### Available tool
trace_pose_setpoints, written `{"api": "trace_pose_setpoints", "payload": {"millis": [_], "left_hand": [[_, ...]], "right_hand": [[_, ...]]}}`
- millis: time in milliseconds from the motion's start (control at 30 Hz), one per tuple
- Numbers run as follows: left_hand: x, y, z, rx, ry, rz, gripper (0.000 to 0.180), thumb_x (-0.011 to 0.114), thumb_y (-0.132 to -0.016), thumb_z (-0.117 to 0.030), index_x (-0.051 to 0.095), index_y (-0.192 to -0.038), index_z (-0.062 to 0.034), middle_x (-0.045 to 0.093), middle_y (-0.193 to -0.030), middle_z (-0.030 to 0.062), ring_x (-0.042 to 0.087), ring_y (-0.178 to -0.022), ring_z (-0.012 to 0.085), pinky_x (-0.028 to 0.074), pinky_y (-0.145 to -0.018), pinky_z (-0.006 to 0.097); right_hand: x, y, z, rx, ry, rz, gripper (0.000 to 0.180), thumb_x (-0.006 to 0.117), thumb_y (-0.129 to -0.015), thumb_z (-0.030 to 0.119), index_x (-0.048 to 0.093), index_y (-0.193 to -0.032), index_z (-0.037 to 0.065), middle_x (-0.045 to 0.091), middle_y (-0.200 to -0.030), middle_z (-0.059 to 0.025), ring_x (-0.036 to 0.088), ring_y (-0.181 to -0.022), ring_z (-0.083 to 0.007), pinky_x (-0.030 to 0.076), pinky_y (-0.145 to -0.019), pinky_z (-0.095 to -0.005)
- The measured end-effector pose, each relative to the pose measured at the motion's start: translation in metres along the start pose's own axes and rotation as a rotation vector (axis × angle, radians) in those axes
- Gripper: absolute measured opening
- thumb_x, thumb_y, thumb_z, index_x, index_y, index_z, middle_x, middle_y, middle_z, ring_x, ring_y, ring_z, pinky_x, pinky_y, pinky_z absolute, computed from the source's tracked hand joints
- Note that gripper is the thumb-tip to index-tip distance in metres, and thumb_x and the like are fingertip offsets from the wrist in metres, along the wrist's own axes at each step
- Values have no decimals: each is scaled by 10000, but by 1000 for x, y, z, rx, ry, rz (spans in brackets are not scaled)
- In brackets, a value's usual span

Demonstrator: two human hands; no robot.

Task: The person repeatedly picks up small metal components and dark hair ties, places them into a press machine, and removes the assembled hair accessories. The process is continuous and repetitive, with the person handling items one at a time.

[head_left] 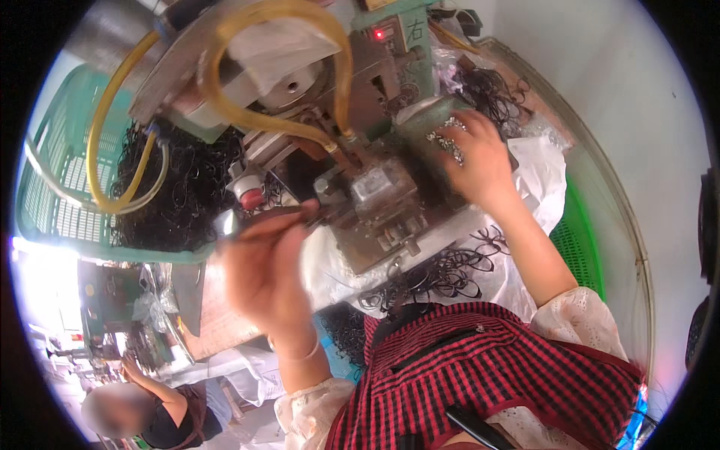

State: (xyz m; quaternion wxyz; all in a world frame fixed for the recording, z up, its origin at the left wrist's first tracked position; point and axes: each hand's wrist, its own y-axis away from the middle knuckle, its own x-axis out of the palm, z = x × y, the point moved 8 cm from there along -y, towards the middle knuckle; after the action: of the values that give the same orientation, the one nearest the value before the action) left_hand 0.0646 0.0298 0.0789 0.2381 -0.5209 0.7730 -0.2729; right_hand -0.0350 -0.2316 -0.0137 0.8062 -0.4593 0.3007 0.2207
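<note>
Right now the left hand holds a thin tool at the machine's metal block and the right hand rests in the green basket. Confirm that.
Wrong on the right hand: the head view shows it over small silvery pieces beside the machine's metal block, not in the green basket. The left hand does hold a thin tool there.

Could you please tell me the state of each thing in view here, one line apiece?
Left hand: closed on a thin tool, its tip at the machine.
Right hand: fingers spread over small silvery bits.
Red lamp: lit.
Green basket: heaped with black loops.
Yellow hose: looped, joined to the machine.
</note>
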Motion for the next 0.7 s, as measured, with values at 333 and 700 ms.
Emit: {"api": "trace_pose_setpoints", "payload": {"millis": [333,700], "left_hand": [[57,-18,13,-38,-152,114,128,712,-838,25,655,-953,27,672,-875,51,607,-720,78,520,-627,203],[14,34,-2,332,-444,-77,198,731,-797,34,643,-973,15,689,-935,86,629,-804,164,504,-736,282]], "right_hand": [[26,0,-56,106,-13,-37,112,682,-762,99,623,-843,50,616,-891,-124,583,-914,-347,487,-771,-432],[19,16,-68,48,-14,-71,178,681,-793,93,685,-962,37,687,-930,-147,643,-902,-327,508,-799,-395]]}}
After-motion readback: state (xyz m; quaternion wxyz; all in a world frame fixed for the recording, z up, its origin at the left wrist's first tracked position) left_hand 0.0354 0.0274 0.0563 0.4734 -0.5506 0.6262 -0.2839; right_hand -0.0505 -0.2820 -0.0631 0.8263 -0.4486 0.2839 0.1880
